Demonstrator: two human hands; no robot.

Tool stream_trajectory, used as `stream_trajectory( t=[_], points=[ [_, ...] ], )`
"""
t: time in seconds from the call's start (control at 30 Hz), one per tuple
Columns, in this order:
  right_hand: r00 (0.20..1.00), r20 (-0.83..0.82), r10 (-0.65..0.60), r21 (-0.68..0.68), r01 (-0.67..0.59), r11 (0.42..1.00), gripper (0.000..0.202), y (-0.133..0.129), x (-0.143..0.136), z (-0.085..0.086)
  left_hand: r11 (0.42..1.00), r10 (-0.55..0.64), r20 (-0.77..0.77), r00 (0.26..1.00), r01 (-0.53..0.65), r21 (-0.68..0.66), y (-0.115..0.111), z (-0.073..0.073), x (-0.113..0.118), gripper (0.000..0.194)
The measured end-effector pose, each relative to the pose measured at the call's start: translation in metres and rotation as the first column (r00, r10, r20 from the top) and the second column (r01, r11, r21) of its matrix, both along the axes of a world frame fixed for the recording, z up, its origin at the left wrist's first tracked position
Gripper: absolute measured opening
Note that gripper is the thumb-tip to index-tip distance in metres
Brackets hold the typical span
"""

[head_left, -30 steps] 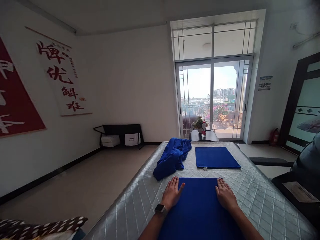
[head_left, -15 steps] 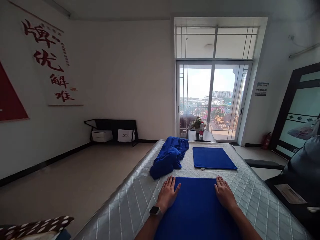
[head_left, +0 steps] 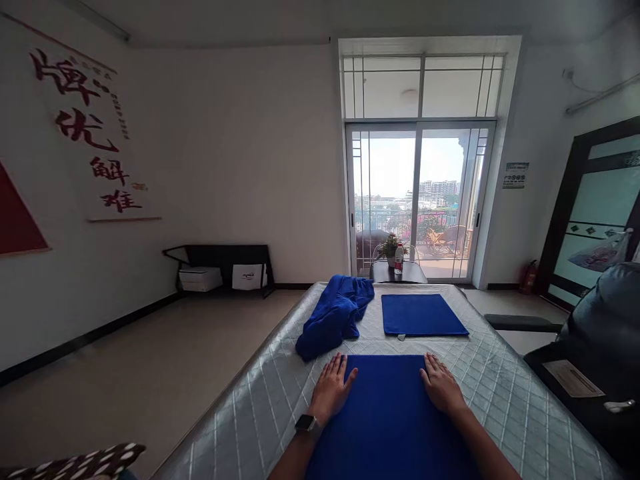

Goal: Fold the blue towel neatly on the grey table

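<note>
A blue cloth lies spread flat in front of me on the quilted silver-grey mattress. On its far left corner rests my left hand, flat with the fingers stretched out; a watch is on that wrist. My right hand lies flat at the far right corner, fingers extended. Neither hand grips anything. Beyond them, a folded blue cloth with a small white tag lies at the right, and a crumpled blue cloth is heaped at the left. The near edge of the spread cloth is out of view.
A small table with a plant and a bottle stands past the mattress, before a glass door. At the right is a dark chair bearing a card. A spotted brown cushion shows at lower left.
The view has shifted slightly, moving the scene a little left in the picture. Both hands stay flat at the cloth's far corners, with no clear movement over it.
</note>
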State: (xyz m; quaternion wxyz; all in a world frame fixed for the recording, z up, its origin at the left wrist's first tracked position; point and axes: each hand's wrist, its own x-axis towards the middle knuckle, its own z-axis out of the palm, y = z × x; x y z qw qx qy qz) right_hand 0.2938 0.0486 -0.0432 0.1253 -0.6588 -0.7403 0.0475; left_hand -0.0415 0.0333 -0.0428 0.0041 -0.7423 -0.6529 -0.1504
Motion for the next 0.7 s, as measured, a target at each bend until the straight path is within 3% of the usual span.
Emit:
stream_trajectory(
  t=[0.23,0.43,0.53,0.7],
  points=[
    [0.999,0.016,-0.034,-0.003,0.034,0.999,0.069,0.002,-0.001,-0.003,0.999,0.013,-0.058,0.998,-0.015,-0.045,0.002,0.002,0.001,0.076],
    [0.999,0.042,-0.030,-0.006,0.030,1.000,0.071,0.003,0.000,-0.005,0.995,0.062,-0.100,0.993,-0.069,-0.076,0.006,0.018,0.012,0.076],
    [0.998,0.048,-0.036,0.004,0.035,0.999,0.072,0.005,0.000,-0.008,0.999,0.019,-0.076,0.997,-0.021,-0.029,0.005,0.028,0.047,0.077],
    [0.997,0.065,-0.032,0.031,0.030,0.999,0.072,0.012,0.003,-0.019,0.960,-0.280,0.063,0.958,0.281,-0.011,0.008,0.025,0.140,0.068]
  ],
)
